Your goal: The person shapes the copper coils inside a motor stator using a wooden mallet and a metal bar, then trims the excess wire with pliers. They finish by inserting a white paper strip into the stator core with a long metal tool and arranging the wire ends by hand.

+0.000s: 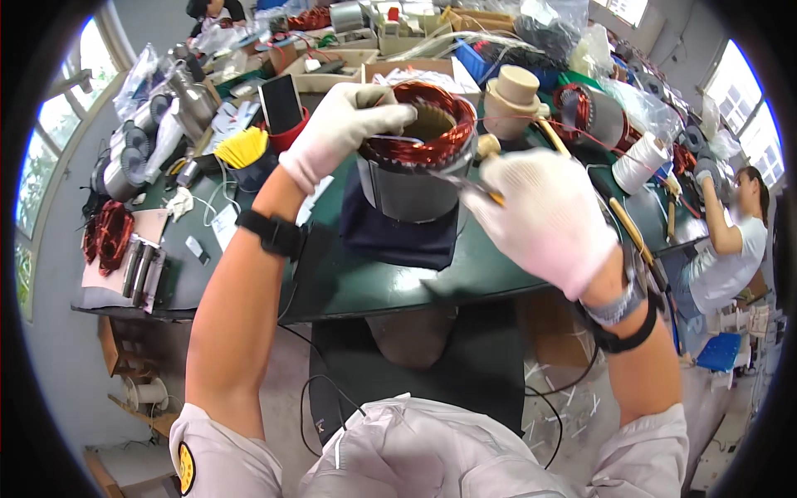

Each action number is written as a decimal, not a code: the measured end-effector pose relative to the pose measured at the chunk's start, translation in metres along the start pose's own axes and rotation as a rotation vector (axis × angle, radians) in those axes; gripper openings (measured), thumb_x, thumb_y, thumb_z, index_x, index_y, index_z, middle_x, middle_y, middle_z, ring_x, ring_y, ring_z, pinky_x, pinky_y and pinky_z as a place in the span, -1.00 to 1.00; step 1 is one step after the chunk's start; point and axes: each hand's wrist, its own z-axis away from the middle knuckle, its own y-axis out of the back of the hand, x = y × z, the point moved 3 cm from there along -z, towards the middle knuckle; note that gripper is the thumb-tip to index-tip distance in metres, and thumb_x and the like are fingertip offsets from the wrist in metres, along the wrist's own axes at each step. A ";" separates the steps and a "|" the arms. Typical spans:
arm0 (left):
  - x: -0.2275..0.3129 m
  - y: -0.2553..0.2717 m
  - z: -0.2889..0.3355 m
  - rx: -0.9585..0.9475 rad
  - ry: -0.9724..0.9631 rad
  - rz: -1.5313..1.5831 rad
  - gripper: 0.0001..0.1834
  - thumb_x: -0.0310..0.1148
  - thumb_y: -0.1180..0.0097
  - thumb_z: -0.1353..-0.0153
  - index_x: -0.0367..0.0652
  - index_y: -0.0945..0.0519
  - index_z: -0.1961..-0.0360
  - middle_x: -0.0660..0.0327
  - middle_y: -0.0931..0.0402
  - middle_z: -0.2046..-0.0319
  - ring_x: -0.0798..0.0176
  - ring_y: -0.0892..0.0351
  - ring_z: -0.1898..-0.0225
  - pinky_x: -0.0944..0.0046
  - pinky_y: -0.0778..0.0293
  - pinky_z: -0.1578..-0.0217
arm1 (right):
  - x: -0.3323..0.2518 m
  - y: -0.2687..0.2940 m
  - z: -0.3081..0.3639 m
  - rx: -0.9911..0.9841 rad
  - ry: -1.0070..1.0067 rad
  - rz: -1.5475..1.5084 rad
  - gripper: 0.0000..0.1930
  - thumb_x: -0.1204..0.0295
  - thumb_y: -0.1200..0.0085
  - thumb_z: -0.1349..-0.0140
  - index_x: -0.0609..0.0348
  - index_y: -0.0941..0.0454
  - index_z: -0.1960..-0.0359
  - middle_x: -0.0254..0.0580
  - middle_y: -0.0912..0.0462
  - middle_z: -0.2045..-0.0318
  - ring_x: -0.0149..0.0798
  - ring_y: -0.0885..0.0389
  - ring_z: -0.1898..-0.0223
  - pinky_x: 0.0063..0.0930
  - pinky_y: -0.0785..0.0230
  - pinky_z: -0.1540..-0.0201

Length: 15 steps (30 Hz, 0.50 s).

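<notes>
A motor stator stands upright on a folded dark cloth, its copper windings ringing the open top. My left hand, in a white knitted glove, is over the left rim of the windings. Its fingers are curled and pinched, and what they hold is hidden. On the right side of the stator, my gloved right hand grips a slim metal-tipped tool with a black and orange handle. The tool's metal end touches or nearly touches the lower edge of the windings; its exact kind is unclear.
Behind the stator sits an open carton. Right of it are a stacked cream-coloured form, a white thread spool and a mallet. A red cup and yellow strips lie left. A co-worker sits far right.
</notes>
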 end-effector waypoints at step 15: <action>0.083 -0.090 -0.036 -0.175 -0.260 -0.772 -0.68 -0.18 -0.14 -0.45 -0.22 -0.72 0.06 -0.05 -0.71 0.22 -0.05 -0.69 0.04 0.05 -0.52 -0.10 | 0.044 -0.012 0.092 -0.025 -0.192 -0.469 -0.58 0.14 -0.31 -0.28 0.25 -0.58 0.54 0.13 -0.60 0.52 0.20 -0.67 0.38 -0.03 -0.48 0.27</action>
